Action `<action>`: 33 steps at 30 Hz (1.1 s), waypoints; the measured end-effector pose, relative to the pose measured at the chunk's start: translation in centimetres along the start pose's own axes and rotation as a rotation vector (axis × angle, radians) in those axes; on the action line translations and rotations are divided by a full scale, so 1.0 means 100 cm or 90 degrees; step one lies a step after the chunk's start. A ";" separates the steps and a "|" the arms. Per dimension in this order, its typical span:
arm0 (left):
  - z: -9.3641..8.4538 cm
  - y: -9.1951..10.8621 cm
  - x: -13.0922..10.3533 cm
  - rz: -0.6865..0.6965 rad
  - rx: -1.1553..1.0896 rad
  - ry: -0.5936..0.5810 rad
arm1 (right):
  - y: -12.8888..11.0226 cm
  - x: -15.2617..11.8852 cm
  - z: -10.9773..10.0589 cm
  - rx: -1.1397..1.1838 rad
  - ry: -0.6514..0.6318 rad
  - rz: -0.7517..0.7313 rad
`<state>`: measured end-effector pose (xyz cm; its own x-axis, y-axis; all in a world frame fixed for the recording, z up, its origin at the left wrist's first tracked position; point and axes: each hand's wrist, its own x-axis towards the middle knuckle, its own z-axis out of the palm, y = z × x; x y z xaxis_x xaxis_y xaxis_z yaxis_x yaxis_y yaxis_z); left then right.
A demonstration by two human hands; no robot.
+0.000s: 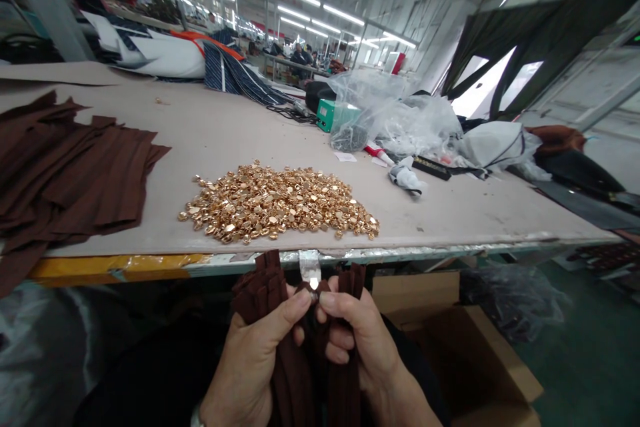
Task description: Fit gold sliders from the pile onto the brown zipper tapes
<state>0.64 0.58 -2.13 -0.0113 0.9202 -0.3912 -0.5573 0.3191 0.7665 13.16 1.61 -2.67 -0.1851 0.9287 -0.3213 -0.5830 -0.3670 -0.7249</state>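
Low in the middle, at the table's front edge, both of my hands are closed on dark brown zipper tape. My left hand (263, 347) pinches one side between thumb and finger, with a bundle of brown zipper tapes (263, 280) folded in its grip. My right hand (360, 333) pinches the other side, and more brown tape (345, 380) hangs from its fingers. Between the thumbs a small shiny metal piece (314, 283), seemingly a zipper slider, sits at a silvery holder (310, 263) fixed to the edge. Fingertips partly hide where tape meets metal. Beyond lies a heap of gold zipper sliders (280, 203).
A stack of brown zipper tapes (85, 173) lies left on the table (215, 127). Farther back are a green box (327, 115), clear plastic bags (395, 113) and striped cloth (230, 73). An open cardboard box (470, 360) stands below, right. People sit far off.
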 end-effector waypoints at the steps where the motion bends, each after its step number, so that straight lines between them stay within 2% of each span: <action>1: 0.000 0.000 0.000 0.005 0.010 -0.005 | 0.000 0.000 0.001 0.000 0.001 -0.003; 6: 0.002 0.002 0.002 0.060 0.072 -0.005 | 0.000 0.000 0.007 -0.029 0.034 -0.030; 10: 0.003 0.004 0.005 0.082 0.090 -0.005 | -0.002 -0.002 0.007 -0.129 0.031 -0.080; 16: -0.002 0.007 0.000 0.053 0.129 -0.010 | -0.012 0.001 0.000 -0.316 0.053 -0.166; 20: -0.002 0.007 0.000 0.017 0.112 -0.021 | -0.017 0.003 0.006 -0.439 0.055 -0.211; 23: -0.001 0.006 0.002 -0.027 0.058 -0.016 | -0.020 0.004 0.016 -0.617 0.114 -0.316; 26: 0.001 0.005 0.002 -0.042 0.007 -0.005 | -0.028 0.012 0.028 -0.833 0.187 -0.478; 29: 0.002 0.006 0.001 -0.051 0.009 0.012 | -0.042 0.025 0.039 -0.940 0.269 -0.572; 31: 0.001 0.007 0.002 -0.049 0.027 0.007 | -0.051 0.030 0.044 -0.915 0.258 -0.555; 33: 0.000 0.007 0.002 -0.044 0.036 -0.006 | -0.055 0.030 0.046 -0.857 0.178 -0.493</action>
<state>0.21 1.04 -1.66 0.0328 0.8976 -0.4396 -0.5091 0.3935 0.7655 12.23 6.63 3.16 0.0466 0.9229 0.3822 0.6677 0.2558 -0.6991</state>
